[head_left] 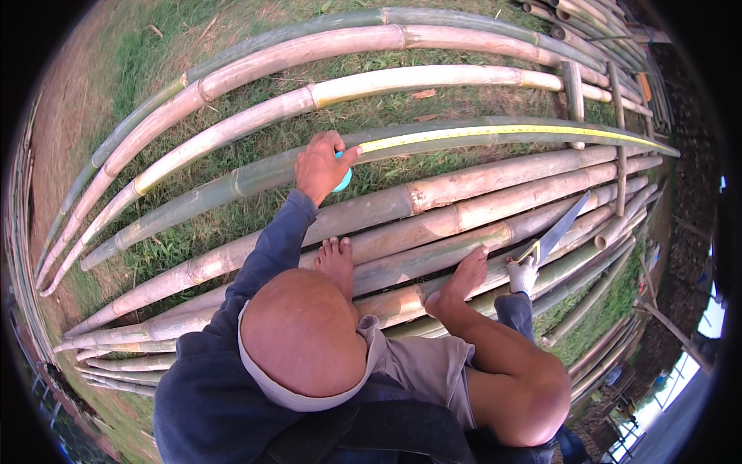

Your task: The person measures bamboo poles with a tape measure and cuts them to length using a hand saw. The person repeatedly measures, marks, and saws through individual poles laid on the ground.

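Note:
My left hand (318, 165), bare, grips a teal tape measure (343, 179) against a green bamboo pole (199, 190). From its case the yellow tape blade (495, 132) runs out to the right along the top of that pole, almost to the far right end. In a white glove, my right hand (523, 276) is closed around the handle of a handsaw (558, 230). The saw's blade points up and to the right, above other bamboo poles. Its tip is apart from the green pole.
Bare feet stand on a row of bamboo poles (433, 230). Beyond the green pole lie more long poles (433, 78) on grass. Short crosspieces (573, 100) cross the poles at the right. A further stack of bamboo (591, 22) lies at the far right.

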A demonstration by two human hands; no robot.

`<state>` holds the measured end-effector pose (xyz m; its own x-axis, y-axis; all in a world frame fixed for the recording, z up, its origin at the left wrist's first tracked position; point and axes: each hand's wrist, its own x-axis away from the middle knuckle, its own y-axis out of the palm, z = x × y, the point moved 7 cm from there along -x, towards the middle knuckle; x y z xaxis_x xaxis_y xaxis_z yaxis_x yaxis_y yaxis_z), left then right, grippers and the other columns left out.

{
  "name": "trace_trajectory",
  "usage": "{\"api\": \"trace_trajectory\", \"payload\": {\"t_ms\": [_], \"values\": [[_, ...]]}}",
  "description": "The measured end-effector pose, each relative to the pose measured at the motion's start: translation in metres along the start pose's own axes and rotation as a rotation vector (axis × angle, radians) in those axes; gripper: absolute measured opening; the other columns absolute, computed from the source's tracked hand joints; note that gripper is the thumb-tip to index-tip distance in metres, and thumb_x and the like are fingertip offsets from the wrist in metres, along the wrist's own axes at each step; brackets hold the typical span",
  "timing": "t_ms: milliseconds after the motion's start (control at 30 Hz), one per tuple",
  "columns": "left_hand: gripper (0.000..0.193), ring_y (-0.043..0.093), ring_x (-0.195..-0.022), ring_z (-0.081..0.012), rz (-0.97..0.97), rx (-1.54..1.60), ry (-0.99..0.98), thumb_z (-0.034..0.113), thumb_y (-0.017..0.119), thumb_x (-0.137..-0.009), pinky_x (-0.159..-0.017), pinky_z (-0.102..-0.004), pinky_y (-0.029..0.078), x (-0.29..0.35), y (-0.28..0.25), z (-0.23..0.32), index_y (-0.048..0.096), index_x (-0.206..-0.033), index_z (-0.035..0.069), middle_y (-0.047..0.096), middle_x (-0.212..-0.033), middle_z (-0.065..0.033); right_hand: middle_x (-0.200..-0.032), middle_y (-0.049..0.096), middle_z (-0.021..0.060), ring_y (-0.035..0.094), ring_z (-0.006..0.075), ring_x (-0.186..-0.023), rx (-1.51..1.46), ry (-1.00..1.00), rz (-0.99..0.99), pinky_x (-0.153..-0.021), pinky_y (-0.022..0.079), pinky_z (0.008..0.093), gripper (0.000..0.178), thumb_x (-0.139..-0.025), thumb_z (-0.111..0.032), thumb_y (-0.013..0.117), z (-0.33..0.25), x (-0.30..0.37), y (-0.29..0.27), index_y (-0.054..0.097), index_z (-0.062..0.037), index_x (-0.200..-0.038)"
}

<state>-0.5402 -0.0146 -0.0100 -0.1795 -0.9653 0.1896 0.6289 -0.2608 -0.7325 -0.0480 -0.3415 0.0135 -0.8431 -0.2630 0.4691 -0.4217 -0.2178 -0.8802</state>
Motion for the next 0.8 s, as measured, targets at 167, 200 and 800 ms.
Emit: {"api": "trace_trajectory", "payload": {"t_ms": [167, 200, 800], "values": [[0.041, 0.068, -0.089, -0.0369, 0.000, 0.031, -0.008, 0.043, 0.083, -0.089, -0.075, -0.0524, 0.051, 0.001, -0.007, -0.010, 0.062, -0.086, 0.008, 0.067, -0.097, -0.0105, -0.171, 0.036, 0.0161, 0.038, 0.0292, -0.156, -0.680, 0.177, -0.030, -0.130, 0.031, 0.0460, 0.079, -0.107, -0.056, 0.044, -0.075, 0.123, 0.004, 0.034, -0.0026, -0.165], [0.041, 0.068, -0.089, -0.0369, 0.004, 0.032, -0.006, 0.043, 0.083, -0.089, -0.076, -0.0521, 0.051, 0.003, -0.008, -0.012, 0.062, -0.086, 0.008, 0.067, -0.097, -0.0105, -0.171, 0.035, 0.0160, 0.038, 0.0288, -0.156, -0.791, 0.214, -0.035, -0.130, 0.030, 0.0457, 0.079, -0.108, -0.056, 0.043, -0.089, 0.147, 0.010, 0.034, -0.0023, -0.165], [0.051, 0.069, -0.089, -0.0374, -0.025, 0.089, 0.039, 0.053, 0.083, -0.090, -0.076, -0.0508, 0.053, 0.013, -0.029, -0.046, 0.065, -0.085, 0.006, 0.070, -0.098, -0.0141, -0.141, 0.040, 0.0121, 0.042, 0.0221, -0.123, -0.788, -0.218, -0.099, -0.104, 0.034, 0.0370, 0.063, -0.098, -0.039, 0.063, -0.095, 0.204, 0.039, 0.033, -0.0038, -0.141]]}}
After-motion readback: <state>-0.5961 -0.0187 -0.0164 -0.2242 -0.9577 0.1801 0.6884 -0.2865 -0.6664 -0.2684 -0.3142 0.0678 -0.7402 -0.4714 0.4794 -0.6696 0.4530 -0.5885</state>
